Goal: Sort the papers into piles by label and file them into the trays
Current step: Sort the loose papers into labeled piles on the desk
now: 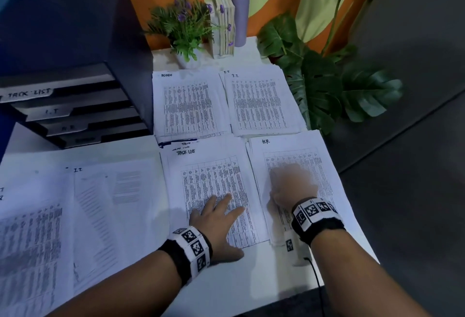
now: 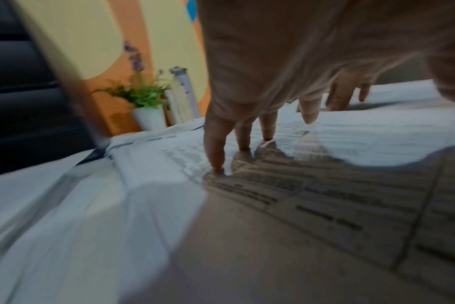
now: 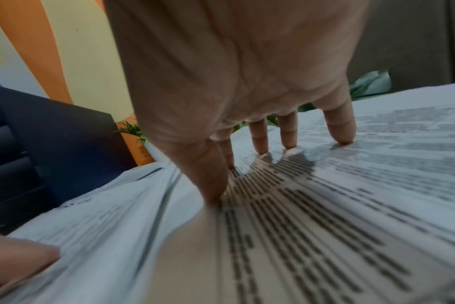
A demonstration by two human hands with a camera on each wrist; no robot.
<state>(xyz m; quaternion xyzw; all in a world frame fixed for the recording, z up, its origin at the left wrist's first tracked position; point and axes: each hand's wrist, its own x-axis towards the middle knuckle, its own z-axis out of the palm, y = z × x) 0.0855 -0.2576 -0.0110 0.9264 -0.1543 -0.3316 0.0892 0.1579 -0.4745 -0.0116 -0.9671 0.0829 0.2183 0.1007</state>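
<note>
A white desk [image 1: 130, 274] is sitting against an orange and pale green wall, and printed papers are covering most of it. In the lower middle of the head view the left hand [image 1: 216, 218] is lying flat, fingers spread and straight, on the pile marked TASK LIST [image 1: 214, 185]. To its right the right hand [image 1: 292, 185], blurred there, is pressing its straight fingertips [image 3: 346, 137] on the pile marked HR [image 1: 302, 155]; neither hand is gripping a sheet.

Above these, the ADMIN pile [image 1: 188, 105] and the IT pile [image 1: 261, 102] are lying side by side, almost touching. Loose unsorted sheets [image 1: 75, 216], one marked IT, are spreading across the lower left.

The piles are lying edge to edge, so a sliding palm could likely drag a top sheet onto its neighbour and mix labels. The HR pile is reaching the desk's right edge and could slip off.

At the upper left the dark tray rack [image 1: 75, 105] is standing with labelled slots. A flowerpot [image 1: 186, 57], books [image 1: 224, 27] and a bottle [image 1: 240, 7] are crowding the back, and big green leaves [image 1: 322, 85] are overhanging the IT pile's right side.
</note>
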